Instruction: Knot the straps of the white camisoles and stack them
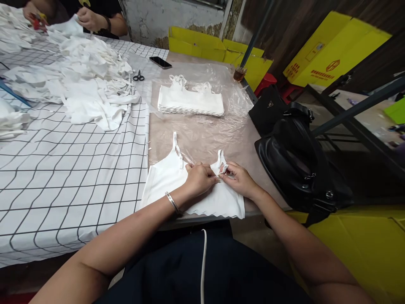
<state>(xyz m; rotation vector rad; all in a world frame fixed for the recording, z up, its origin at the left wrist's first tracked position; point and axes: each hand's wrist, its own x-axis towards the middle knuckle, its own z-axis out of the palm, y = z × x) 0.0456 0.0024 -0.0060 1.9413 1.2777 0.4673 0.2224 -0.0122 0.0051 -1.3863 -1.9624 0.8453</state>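
A white strappy top (pixel 164 181) lies flat at the near edge of the table, on clear plastic sheeting (pixel 202 131). My left hand (pixel 198 178) rests on its upper middle with the fingers curled and pinching the fabric. My right hand (pixel 239 178) pinches the top's right strap (pixel 221 162) just beside the left hand. The left strap (pixel 176 148) lies loose, pointing away from me. A silver bangle (pixel 172 203) sits on my left wrist.
A neat stack of folded white tops (pixel 190 101) lies farther back. A loose heap of white garments (pixel 91 80) covers the checked cloth (pixel 63 169) on the left, with scissors (pixel 138 76) and a phone (pixel 160 62). Black bags (pixel 297 160) sit at the right; another person's hands (pixel 88 19) work far left.
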